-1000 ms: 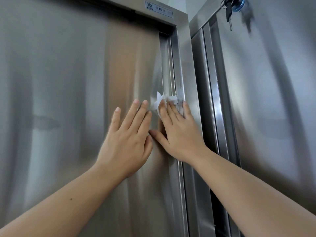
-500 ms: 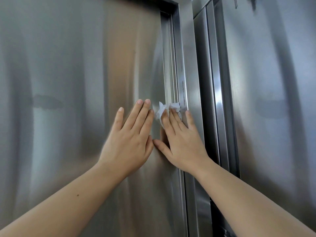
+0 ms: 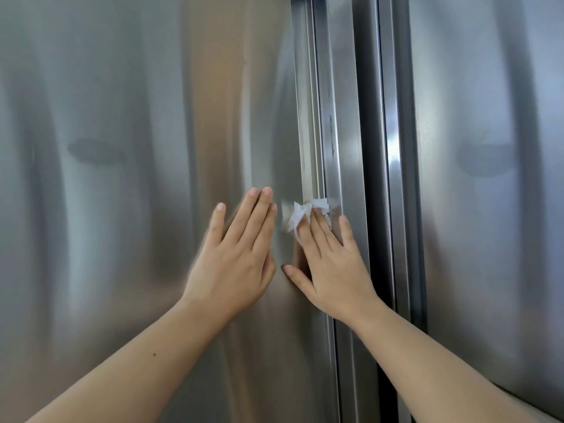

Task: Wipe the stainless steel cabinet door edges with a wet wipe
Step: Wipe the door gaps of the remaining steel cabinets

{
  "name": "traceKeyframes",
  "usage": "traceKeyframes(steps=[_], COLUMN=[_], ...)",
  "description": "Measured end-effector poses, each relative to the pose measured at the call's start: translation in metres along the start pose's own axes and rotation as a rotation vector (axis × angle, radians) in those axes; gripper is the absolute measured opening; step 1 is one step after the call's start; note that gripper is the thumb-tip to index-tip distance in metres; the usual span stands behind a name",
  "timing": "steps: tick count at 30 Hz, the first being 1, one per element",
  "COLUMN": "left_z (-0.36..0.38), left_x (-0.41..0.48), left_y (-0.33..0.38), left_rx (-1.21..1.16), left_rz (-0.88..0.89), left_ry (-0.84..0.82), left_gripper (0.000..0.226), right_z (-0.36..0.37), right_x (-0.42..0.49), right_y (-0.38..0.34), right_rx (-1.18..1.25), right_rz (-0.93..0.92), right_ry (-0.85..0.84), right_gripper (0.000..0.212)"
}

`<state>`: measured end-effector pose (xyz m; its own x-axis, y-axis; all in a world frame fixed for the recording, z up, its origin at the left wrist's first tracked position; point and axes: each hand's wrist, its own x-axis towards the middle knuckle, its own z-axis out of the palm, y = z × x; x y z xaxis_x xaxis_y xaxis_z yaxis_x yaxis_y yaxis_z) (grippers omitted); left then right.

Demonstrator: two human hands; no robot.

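Head view: wet wipe pressed on the left door's right edge

1. Doors. Two stainless steel cabinet doors stand side by side and fill the picture. The left cabinet door (image 3: 122,193) ends on its right in a narrow vertical door edge (image 3: 311,132). A flat steel post (image 3: 346,154) and a dark gap separate it from the right cabinet door (image 3: 488,239). Dark scuff marks (image 3: 333,138) run down the post above the hands.

2. Left hand. The left hand (image 3: 235,257) lies palm-down on the left door panel, just left of the edge. Its fingers are straight and close together, pointing up. It holds nothing.

3. Right hand. The right hand (image 3: 332,270) lies flat across the door edge, just beside the left hand. Its fingers (image 3: 308,236) are straight. The thumb is spread toward the left hand, and the little finger is spread apart onto the post.

4. Wet wipe. The wet wipe (image 3: 297,216) is white and crumpled. It is pinned under the right hand's index and middle fingertips, against the door panel margin and the door edge. Its loose folds stick out above and to the left of those fingertips. How much of it lies under the hand cannot be told.
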<state>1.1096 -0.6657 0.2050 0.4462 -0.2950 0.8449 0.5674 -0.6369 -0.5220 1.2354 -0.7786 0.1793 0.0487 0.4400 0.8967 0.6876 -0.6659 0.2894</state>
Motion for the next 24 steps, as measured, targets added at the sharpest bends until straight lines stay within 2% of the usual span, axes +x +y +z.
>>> traceKeyframes(steps=[9, 13, 24], left_z=[-0.002, -0.001, 0.000], left_x=[-0.007, -0.007, -0.008], left_y=[0.004, 0.004, 0.003], left_rx=[0.003, -0.013, -0.008], left_rz=[-0.015, -0.016, -0.008], left_ry=[-0.044, -0.034, -0.057], left_gripper=[0.059, 0.058, 0.061], right_z=[-0.010, -0.013, -0.008], right_x=[0.009, 0.026, -0.003], right_y=[0.005, 0.008, 0.002], right_rx=[-0.033, 0.006, 0.056], right_rz=[-0.035, 0.007, -0.005], right_ry=[-0.101, -0.077, -0.044], right_gripper=[0.077, 0.077, 0.074])
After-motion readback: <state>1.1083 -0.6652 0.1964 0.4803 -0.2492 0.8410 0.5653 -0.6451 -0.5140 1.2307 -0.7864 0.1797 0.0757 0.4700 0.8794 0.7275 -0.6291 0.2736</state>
